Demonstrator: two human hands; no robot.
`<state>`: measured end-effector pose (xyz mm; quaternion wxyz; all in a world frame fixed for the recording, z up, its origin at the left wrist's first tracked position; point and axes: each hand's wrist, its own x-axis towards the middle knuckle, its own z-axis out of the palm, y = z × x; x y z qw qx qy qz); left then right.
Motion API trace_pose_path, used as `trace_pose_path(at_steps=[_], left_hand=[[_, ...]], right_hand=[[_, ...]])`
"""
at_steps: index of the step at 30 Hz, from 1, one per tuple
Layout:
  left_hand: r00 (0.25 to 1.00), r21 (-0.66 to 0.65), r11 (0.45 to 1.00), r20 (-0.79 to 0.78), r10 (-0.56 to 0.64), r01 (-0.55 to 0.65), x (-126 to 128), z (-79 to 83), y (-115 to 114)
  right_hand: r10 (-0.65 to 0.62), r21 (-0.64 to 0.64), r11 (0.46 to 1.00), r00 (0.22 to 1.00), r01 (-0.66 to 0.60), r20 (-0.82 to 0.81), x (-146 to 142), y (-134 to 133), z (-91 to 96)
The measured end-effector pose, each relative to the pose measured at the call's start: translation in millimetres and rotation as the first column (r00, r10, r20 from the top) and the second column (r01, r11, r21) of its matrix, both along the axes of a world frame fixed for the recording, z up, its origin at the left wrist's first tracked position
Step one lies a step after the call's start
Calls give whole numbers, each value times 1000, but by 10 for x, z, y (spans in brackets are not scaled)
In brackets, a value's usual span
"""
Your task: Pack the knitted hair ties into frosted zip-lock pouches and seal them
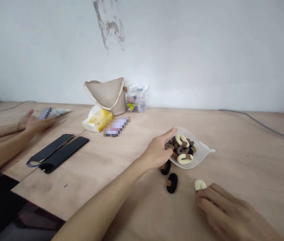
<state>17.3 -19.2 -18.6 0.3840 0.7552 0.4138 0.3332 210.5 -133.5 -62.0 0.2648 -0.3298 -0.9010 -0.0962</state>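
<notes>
The left hand [155, 154] is open, fingers spread, resting on a clear plastic bag [202, 157] of brown, black and cream hair ties [181, 149]. Two black ties [172, 183] lie just below that hand on the table [252, 177]. The right hand [228, 211] is loosely curled beside a cream tie [200, 184]; whether it grips, I cannot tell. The ties look light, soft and stretchy, best pinched at the loop. No label is readable.
</notes>
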Motion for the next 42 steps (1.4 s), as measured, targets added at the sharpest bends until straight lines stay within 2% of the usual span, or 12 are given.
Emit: trace_pose_path(at_steps=[3, 7, 11, 14, 16, 20, 23, 27, 31, 34, 37, 42], left_hand=[[1000, 0, 1000, 6, -5, 5, 4, 7, 2], [1000, 11, 1000, -18, -18, 19, 2, 18, 9], [999, 1, 1000, -29, -22, 22, -11, 17, 22], [999, -5, 1000, -25, -31, 31, -26, 0, 35], [999, -4, 999, -20, -36, 36, -37, -15, 43], [999, -5, 999, -19, -44, 44, -46, -20, 45], [999, -10, 999, -20, -40, 39, -37, 10, 31], [999, -102, 994, 32, -26, 30, -19, 42, 21], [997, -221, 975, 76, -20, 36, -6, 34, 56], [994, -170, 985, 104, -12, 30, 0, 31, 85], [997, -65, 998, 73, 2, 2, -10, 34, 93], [999, -33, 999, 35, 32, -31, -47, 25, 89]], right_hand=[[80, 81, 994, 995, -75, -62, 43, 70, 145], [32, 126, 992, 991, -16, -131, 24, 245, 272], [36, 44, 999, 996, -33, -78, -268, 275, 111], [15, 61, 998, 998, -19, 68, -502, 213, -52], [10, 82, 996, 994, -19, 108, -552, 173, -66], [73, 217, 973, 997, -74, 10, -380, 203, 138], [48, 297, 955, 997, -28, -59, -167, 376, 289], [-120, 250, 960, 992, 124, -32, -67, 522, 256], [-88, 132, 988, 995, 82, 45, -333, 410, 37], [-134, 147, 982, 986, 118, 102, -621, 419, -99], [-150, 163, 978, 982, 131, 112, -791, 467, -135], [9, 194, 981, 998, -21, 62, -656, 303, 59]])
